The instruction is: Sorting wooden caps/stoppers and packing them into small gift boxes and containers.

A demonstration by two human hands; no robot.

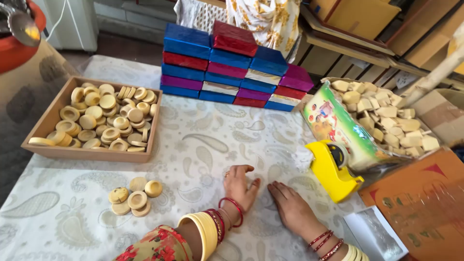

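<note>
While both hands lie flat on the cloth-covered bench (203,145), left hand (240,186) and right hand (291,208) hold nothing, fingers straight and together; wooden discs (133,195) sit near the left, a yellow tape dispenser (332,170) within right's reach

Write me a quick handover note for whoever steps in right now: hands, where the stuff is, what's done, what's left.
Left hand: empty, flat on the tablecloth.
Right hand: empty, flat beside it, near the yellow tape dispenser.
Things: five wooden discs lie loose to the left of the hands; a wooden tray behind them is full of discs. Stacked shiny boxes stand at the back. An open carton of wooden blocks sits on the right.
Done: nothing in hand; the five discs are out of the tray.
Left: neither the discs nor the dispenser is being handled.
</note>
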